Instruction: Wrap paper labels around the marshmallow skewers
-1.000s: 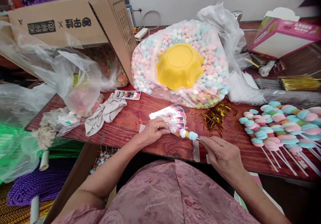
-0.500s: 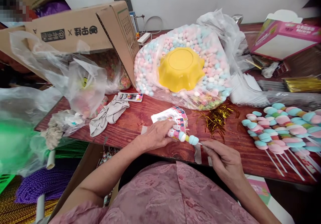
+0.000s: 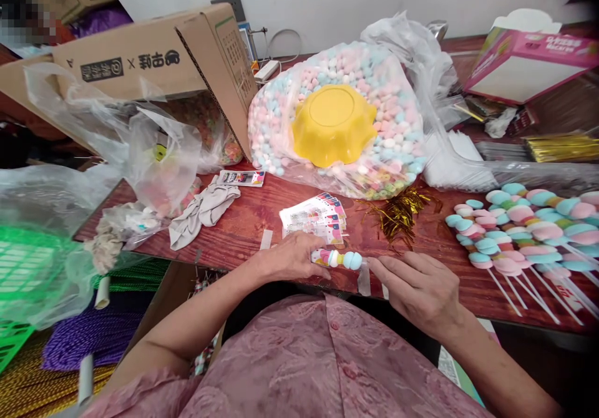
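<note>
Both ends of one skewer (image 3: 347, 260) are held at six o'clock, presumably to steady it: the left hand (image 3: 292, 256) has fingers gripping the printed end, the right hand (image 3: 418, 287) fingers closed at the other. At twelve, an upturned bowl (image 3: 334, 125) sits on a bag (image 3: 397, 106), perhaps as weight. More skewers (image 3: 538, 234) lie at three on the red-brown table (image 3: 248, 218); a pale wall (image 3: 337, 6) stands beyond.

A red wood-grained table (image 3: 248, 228) bears printed wrappers (image 3: 314, 217), gold tinsel (image 3: 401, 216), a grey cloth (image 3: 204, 214), marshmallow skewers (image 3: 524, 234) and a marshmallow-filled bag (image 3: 397, 115).
</note>
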Available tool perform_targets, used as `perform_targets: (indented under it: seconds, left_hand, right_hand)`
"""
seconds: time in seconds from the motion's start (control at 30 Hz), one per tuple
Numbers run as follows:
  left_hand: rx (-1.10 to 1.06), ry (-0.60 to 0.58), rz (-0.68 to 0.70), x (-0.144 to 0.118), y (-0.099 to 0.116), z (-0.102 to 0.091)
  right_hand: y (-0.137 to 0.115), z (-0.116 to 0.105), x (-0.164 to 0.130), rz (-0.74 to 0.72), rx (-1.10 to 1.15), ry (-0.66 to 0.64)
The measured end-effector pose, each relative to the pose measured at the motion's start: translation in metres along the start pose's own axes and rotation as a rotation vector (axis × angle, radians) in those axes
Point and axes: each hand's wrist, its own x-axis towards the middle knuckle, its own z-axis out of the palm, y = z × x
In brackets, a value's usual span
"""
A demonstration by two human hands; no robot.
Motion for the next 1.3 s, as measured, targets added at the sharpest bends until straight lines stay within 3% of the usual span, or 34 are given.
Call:
perform_targets:
  seconds: [0.23,0.43,0.53,0.7,0.8,1.0,1.13,1.3]
  left_hand:
    - [0.362,-0.003,-0.07,-0.001,0.001,0.02]
    - [0.508,0.063,-0.042,0.003,0.0,0.017]
    - [0.524,0.044,-0.053,0.004,0.005,0.017]
    - [0.509,-0.02,-0.09,0.007,0.017,0.021]
    - [0.465,-0.065,-0.092,0.009,0.023,0.022]
    - [0.352,-0.103,-0.097,0.004,0.02,0.011]
    - [0.462,-0.05,-0.186,-0.002,0.007,-0.003]
    - [0.63,0.042,-0.143,-0.003,0.0,0.004]
  right_hand:
    - [-0.022,0.005,0.017,0.509,0.576,-0.217]
    - [-0.026,-0.002,0.023,0.671,0.743,-0.196]
    - [-0.031,0.002,0.02,0.615,0.663,-0.184]
    - [-0.04,0.019,0.021,0.25,0.148,-0.096]
    - [-0.045,0.029,0.027,0.122,-0.017,-0.061]
    - [-0.035,0.035,0.03,0.096,0.092,-0.002]
    - [-0.019,0.025,0.025,0.086,0.126,0.076]
    - [-0.019,0.018,0.026,0.126,0.112,-0.038]
